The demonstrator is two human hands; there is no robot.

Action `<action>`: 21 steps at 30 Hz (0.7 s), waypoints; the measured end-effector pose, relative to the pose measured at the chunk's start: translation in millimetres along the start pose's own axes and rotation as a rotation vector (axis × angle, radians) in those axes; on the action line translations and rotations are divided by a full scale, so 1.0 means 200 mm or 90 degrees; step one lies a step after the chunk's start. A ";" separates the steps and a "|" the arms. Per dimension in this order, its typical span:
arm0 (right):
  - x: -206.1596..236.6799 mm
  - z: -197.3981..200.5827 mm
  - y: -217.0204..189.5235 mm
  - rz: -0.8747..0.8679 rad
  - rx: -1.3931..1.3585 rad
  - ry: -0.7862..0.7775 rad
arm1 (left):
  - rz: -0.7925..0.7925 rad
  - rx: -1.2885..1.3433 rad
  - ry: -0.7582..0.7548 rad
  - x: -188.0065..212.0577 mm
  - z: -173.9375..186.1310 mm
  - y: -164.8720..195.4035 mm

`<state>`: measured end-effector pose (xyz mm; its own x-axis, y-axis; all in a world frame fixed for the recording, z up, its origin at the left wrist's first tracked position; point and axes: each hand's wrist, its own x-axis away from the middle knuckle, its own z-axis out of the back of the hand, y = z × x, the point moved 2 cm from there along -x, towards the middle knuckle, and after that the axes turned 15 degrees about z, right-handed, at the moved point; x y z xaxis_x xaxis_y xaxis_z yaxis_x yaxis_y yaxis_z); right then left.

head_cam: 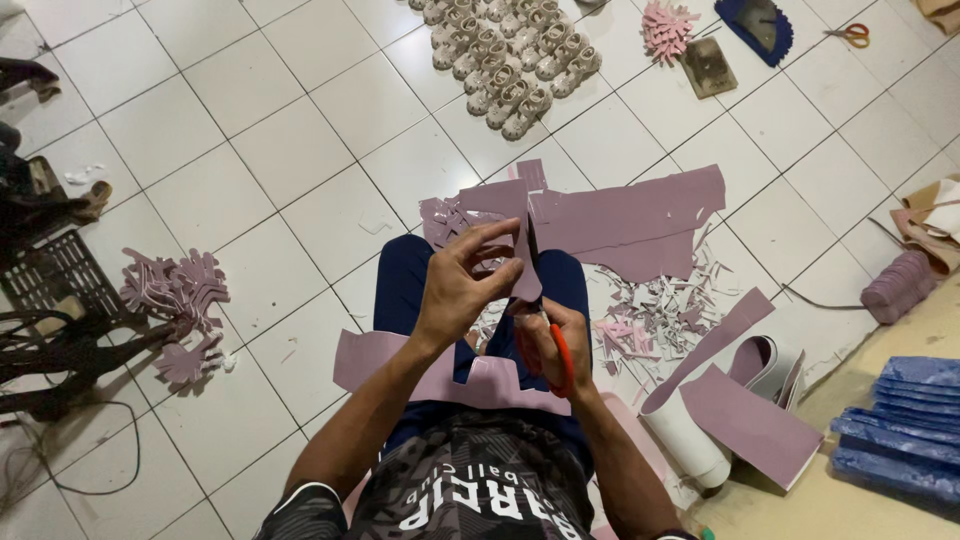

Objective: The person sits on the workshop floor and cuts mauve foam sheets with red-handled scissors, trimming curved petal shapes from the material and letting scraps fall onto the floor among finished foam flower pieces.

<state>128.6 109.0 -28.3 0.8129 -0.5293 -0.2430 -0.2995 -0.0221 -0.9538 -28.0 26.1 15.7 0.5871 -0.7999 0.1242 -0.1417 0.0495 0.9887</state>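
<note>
Left hand [462,285] pinching mauve piece [524,283]; right hand [553,345] gripping scissors [548,330]; white tiled floor [300,150], scraps [650,320] scattered.

Shoemaking workshop: cut uppers [510,65], offcuts [650,320].

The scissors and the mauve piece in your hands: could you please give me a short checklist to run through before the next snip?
1. Right hand has its fingers through the red-handled scissors: ok.
2. Left hand has a grip on the small mauve piece with its fingertips: ok.
3. Blades meet the piece's edge: ok, they point up along it.
4. Left fingertips clear of the blades: cannot tell, they sit very close.
5. Larger mauve sheet on the tiled floor lies apart from the cut: ok.
6. Offcuts lie beside the knee, not under the hands: ok.
</note>
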 end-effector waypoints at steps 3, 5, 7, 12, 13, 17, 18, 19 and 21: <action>0.00 0.01 0.01 -0.058 0.091 0.002 | 0.035 0.008 0.029 -0.02 0.01 0.00; 0.00 0.01 0.01 -0.026 0.124 -0.014 | 0.130 0.049 0.065 -0.02 0.00 -0.01; -0.01 0.00 0.01 0.013 0.146 -0.019 | 0.133 0.067 0.069 -0.01 -0.01 -0.01; -0.05 0.02 0.03 0.079 0.148 -0.024 | -0.021 0.017 0.042 0.05 -0.05 0.02; -0.06 0.02 0.04 0.071 0.133 -0.017 | -0.012 0.011 0.041 0.05 -0.05 0.02; -0.03 0.03 0.06 0.044 0.110 0.010 | -0.006 0.011 0.037 0.05 -0.05 -0.01; -0.01 0.03 0.06 0.041 0.112 0.014 | -0.014 0.016 0.037 0.06 -0.05 -0.02; 0.00 0.03 0.07 0.034 0.092 0.031 | -0.003 0.017 0.043 0.07 -0.06 -0.04; 0.02 0.02 0.08 0.025 0.053 0.062 | 0.013 0.019 0.056 0.06 -0.06 -0.07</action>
<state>128.7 110.8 -46.2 0.7478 -0.6083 -0.2659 -0.2847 0.0681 -0.9562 -9.2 23.8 5.1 0.6510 -0.7437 0.1522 -0.1769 0.0464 0.9831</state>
